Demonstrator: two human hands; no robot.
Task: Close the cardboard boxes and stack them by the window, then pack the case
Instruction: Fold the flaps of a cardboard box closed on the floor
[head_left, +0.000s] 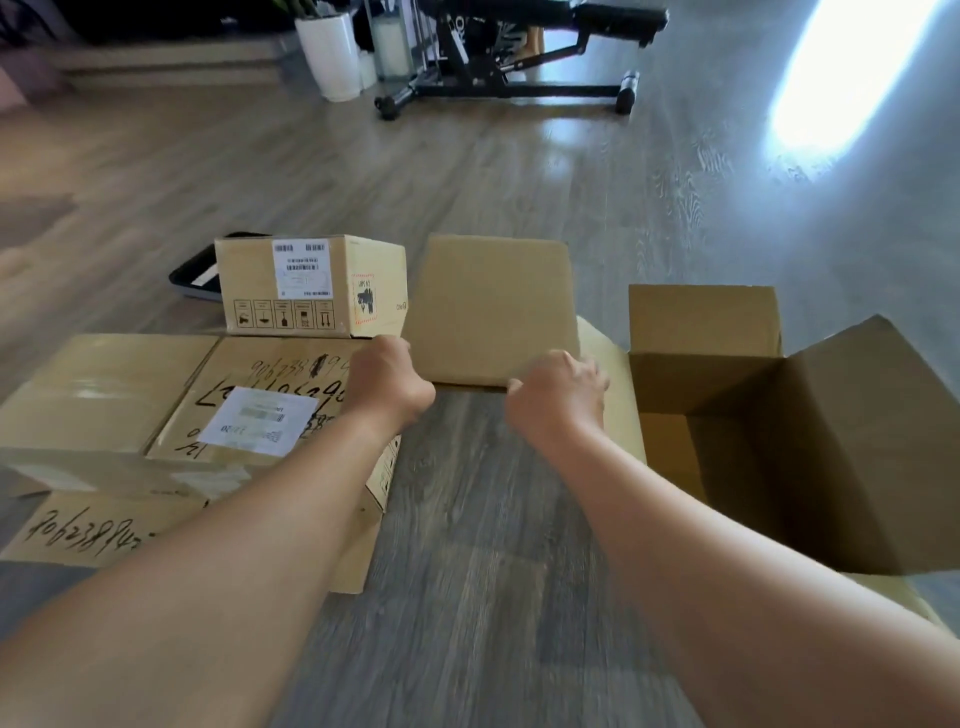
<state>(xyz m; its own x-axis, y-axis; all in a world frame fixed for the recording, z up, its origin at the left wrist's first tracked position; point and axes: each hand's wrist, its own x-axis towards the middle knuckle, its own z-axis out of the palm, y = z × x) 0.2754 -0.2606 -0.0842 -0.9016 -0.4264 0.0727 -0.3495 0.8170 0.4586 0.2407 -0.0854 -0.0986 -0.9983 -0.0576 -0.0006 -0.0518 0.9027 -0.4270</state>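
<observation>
A person's left hand (388, 382) and right hand (561, 397) curl over the near edge of a plain cardboard flap (493, 306) on the wood floor (493, 545). Left of the flap lies a scribbled flattened carton (156, 415); right of it, an open box (769, 441). A small labelled box (311, 286) stands just left of the flap, with a white planter (332, 54) and black bench frame (519, 67) far beyond it.

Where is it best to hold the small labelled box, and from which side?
Grip the small box by its two opposite side walls, with both hands coming down from above. It sits closed and upright on the floor, so the flat sides are free; its near wall faces the big flat box.
</observation>
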